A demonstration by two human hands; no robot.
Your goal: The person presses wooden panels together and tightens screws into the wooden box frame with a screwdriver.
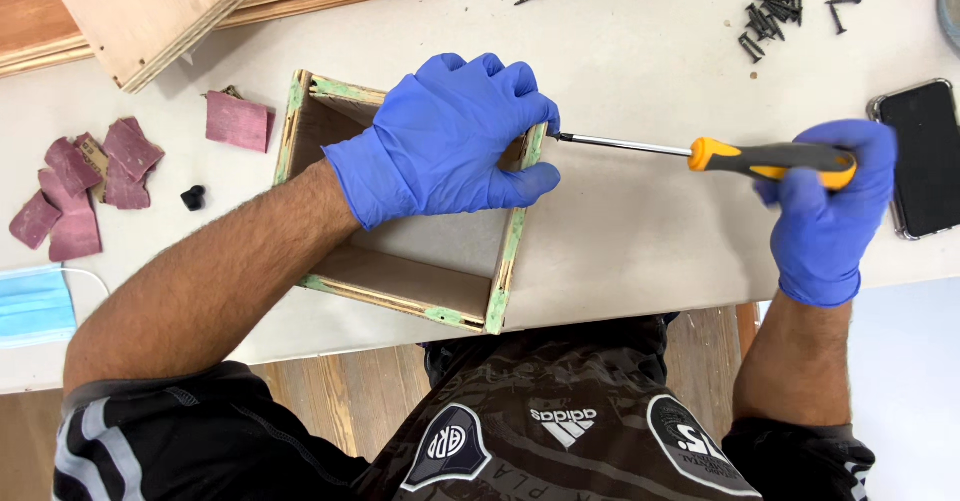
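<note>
On the counter [640, 251] lies an open wooden box frame [400, 296], its right wall clamped under the left hand [445, 141]. The right hand [825, 211], fist closed round a screwdriver [770, 158], seems mid-drive — next calls for steady turning, shaft kept level. The screw itself is hidden behind the left fingertips [540, 111] — seating unclear.

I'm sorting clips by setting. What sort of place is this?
Probably a small woodworking or hobby bench: an open wooden box frame, loose black screws, torn sandpaper pieces and plywood boards lie on it.
</note>
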